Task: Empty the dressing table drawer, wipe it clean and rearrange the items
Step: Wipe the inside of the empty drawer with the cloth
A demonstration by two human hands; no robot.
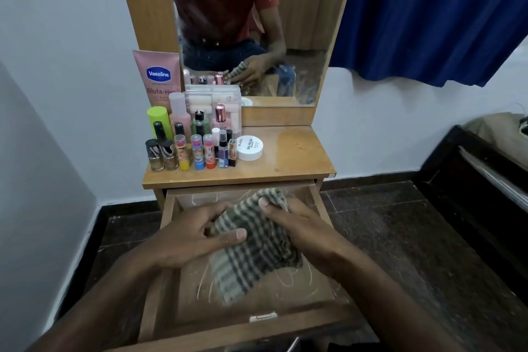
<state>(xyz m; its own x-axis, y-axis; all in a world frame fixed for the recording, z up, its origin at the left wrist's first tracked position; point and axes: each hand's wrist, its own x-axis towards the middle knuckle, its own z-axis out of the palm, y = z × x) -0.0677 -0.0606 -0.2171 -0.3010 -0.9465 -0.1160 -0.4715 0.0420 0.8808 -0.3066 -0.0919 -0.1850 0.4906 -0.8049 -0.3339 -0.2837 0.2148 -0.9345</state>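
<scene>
Fingers: both hands have their fingers curled around a checked cloth (251,240); the left hand (185,237) holds its left side with the thumb laid across the front, and the right hand (297,226) grips its upper right part with the thumb pressed on top.
Cloth: green, white and dark checks, bunched between the two hands, its lower end hanging down toward the drawer floor.
Drawer: the drawer (160,274) is pulled out toward the person under the table top; the cloth is above its middle, and pale scratch-like marks show on its bare floor.
Drawer front: a small light metal fitting (263,317) sits at the middle of the front edge.
Dressing table top: the wooden top (297,151) carries a cluster of small bottles (194,148) on its left half, with a round white jar (250,147) just right of them.
Behind the bottles: a pink Vaseline tube (158,77) stands upright against the mirror frame, beside clear plastic boxes (213,100).
Mirror: the mirror (300,23) reflects the person's red shirt and the hands on the cloth.
Surroundings: a blue curtain (428,14) hangs at the upper right; dark wooden furniture (471,194) stands at the right.
</scene>
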